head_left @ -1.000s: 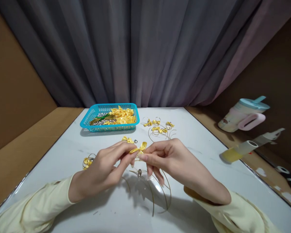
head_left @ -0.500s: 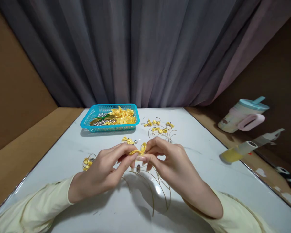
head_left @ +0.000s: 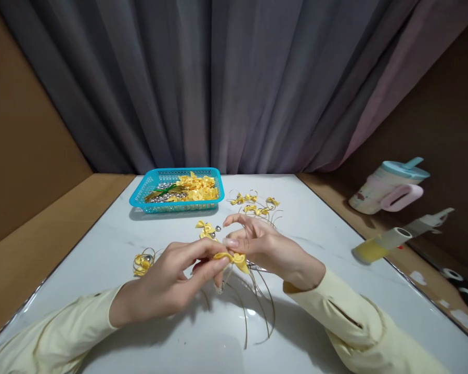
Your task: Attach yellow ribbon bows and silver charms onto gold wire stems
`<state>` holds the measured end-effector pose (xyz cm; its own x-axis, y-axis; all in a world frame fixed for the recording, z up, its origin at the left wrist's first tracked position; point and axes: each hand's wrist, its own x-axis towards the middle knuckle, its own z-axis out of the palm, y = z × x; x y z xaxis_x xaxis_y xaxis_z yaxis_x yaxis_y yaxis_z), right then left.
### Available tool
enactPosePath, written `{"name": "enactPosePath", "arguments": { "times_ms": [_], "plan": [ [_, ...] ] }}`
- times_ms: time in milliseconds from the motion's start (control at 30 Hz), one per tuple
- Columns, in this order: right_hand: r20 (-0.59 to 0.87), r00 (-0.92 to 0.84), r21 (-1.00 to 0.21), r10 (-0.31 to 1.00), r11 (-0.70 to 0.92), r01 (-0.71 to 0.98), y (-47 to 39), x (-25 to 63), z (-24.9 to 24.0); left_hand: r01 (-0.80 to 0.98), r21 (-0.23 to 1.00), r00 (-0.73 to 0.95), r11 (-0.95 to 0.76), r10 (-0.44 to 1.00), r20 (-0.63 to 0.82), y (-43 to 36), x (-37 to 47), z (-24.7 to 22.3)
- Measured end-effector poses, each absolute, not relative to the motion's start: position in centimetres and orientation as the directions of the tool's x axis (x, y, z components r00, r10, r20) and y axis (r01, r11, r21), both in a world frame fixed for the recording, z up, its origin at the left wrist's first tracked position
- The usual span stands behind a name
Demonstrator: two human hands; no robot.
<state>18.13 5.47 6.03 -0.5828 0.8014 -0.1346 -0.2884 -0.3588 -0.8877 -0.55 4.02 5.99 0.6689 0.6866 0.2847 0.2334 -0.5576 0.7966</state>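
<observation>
A yellow ribbon bow (head_left: 237, 261) is pinched between the thumb and fingers of my left hand (head_left: 179, 270). My right hand (head_left: 267, 246) is just above and right of the bow, thumb and fingers curled near it; whether something is between them is hidden. Thin gold cords (head_left: 263, 306) hang and curve below the hands onto the white table. A small silver bell (head_left: 220, 287) shows under my left fingertips. Beyond the hands lie more yellow bows (head_left: 205, 228) with small silver bells.
A blue basket (head_left: 175, 209) at the back holds yellow bows, silver bells and gold ties. Bows with looped cords (head_left: 257, 209) lie right of it, another coiled bundle (head_left: 142, 263) at left. A cup (head_left: 382, 189), glue bottle (head_left: 378, 246) and scissors (head_left: 466, 291) are at right.
The bow has come down and now lies flatter in my left fingers. My right hand has turned and its index finger has lifted. More of the loose bows behind shows.
</observation>
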Motion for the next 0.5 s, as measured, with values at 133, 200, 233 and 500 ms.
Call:
{"name": "enactPosePath", "arguments": {
  "times_ms": [133,200,233,500],
  "plan": [
    [-0.137,-0.593,-0.824,0.793,-0.424,-0.376,6.0,17.7,4.8,0.194,0.776,0.693,-0.6,0.643,0.324,3.8,-0.4,5.8],
    [-0.133,-0.602,-0.811,0.787,-0.436,-0.39,6.1,17.5,4.4,0.193,0.758,0.696,-0.623,0.631,0.342,3.8,-0.4,5.7],
    [-0.134,-0.608,-0.808,0.782,-0.442,-0.389,6.2,17.4,4.2,0.191,0.755,0.7,-0.628,0.626,0.344,3.8,-0.3,5.7],
    [-0.106,-0.51,-0.832,0.854,-0.357,-0.426,8.1,18.6,3.0,0.025,0.733,0.833,-0.68,0.42,0.361,2.8,-0.7,5.9]
  ]
}}
